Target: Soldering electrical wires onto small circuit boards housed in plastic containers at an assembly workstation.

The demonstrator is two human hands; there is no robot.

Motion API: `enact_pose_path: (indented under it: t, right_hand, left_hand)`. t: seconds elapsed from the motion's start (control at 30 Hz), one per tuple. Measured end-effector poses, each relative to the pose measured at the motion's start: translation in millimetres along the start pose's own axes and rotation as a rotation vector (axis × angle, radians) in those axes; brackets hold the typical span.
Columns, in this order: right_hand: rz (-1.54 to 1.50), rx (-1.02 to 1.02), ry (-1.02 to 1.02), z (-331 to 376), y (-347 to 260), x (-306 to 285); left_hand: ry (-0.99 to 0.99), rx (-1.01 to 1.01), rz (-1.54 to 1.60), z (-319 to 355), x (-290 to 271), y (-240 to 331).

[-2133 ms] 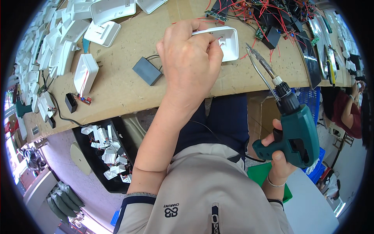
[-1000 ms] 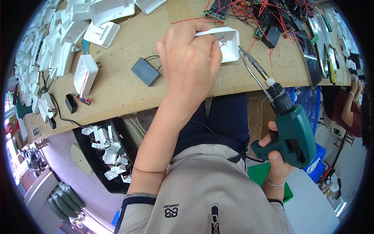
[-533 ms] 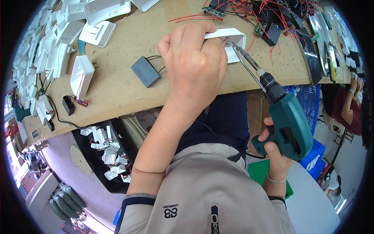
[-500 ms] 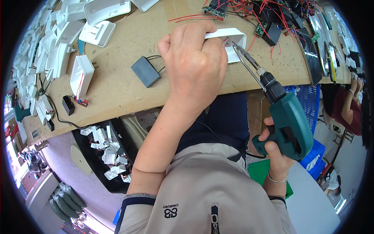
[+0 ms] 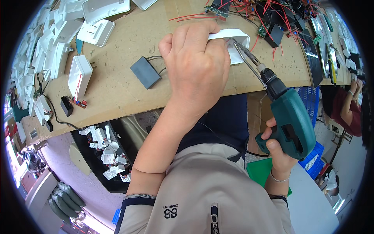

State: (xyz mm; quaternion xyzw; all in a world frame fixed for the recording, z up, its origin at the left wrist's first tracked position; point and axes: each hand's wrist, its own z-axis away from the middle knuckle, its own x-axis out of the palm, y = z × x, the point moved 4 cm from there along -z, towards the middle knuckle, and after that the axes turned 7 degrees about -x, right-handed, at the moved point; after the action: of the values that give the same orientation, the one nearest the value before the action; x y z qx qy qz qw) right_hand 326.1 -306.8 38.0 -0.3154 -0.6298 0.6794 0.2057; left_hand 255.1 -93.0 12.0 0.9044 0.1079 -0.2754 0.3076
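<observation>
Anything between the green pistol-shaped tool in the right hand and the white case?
Nothing visible: the green tool in the right hand has its tip against the open white case. The left hand hides the case's left part.

The tip (image 5: 239,46) of the green soldering gun (image 5: 294,121), earlier hanging outside the white plastic casing (image 5: 233,33), is now reaching over the rim and into the casing; whether it is touching anything there is unclear. The right hand (image 5: 278,150) is bringing the gun farther over the table. The left hand (image 5: 196,58) is shifting slightly right, carrying the casing along, and the casing's far wall is showing as a broader strip.
</observation>
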Motion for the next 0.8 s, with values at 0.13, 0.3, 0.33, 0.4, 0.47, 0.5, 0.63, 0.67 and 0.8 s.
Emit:
enact_pose_path:
  t: [0.13, 0.3, 0.33, 0.4, 0.47, 0.5, 0.63, 0.67, 0.8]
  right_hand:
    - [0.013, -0.038, -0.016, -1.8, -0.2, -0.5]
    - [0.009, -0.059, -0.016, -2.9, -0.9, 0.3]
    - [0.013, -0.062, -0.012, -2.7, -1.1, 0.1]
    - [0.017, -0.065, -0.007, -2.5, -1.5, 0.4]
    - [0.021, -0.061, 0.015, -2.9, -2.0, 0.8]
    - [0.021, -0.061, 0.015, -3.1, -1.7, 0.7]
    - [0.025, -0.086, -0.002, -4.0, -1.5, 0.0]
    - [0.03, -0.094, -0.009, -4.0, -1.7, -0.1]
    - [0.017, -0.056, -0.006, -2.8, -1.9, -1.1]
  left_hand:
    - [0.0, 0.001, -0.002, 0.4, 0.4, -0.1]
    - [0.007, 0.0, 0.003, 0.6, 0.4, 0.2]
    - [0.01, 0.003, 0.002, 0.6, 0.2, 0.2]
    - [0.008, 0.003, 0.0, 0.8, 0.0, 0.3]
    - [0.006, 0.003, -0.002, 0.8, 0.1, 0.4]
    - [0.004, 0.002, -0.003, 0.7, 0.1, 0.5]
    - [0.002, -0.002, -0.005, 0.5, 0.5, 0.3]
    - [0.002, -0.002, -0.005, 0.6, 0.3, 0.3]
    - [-0.001, -0.006, -0.012, 0.3, 0.5, 0.6]
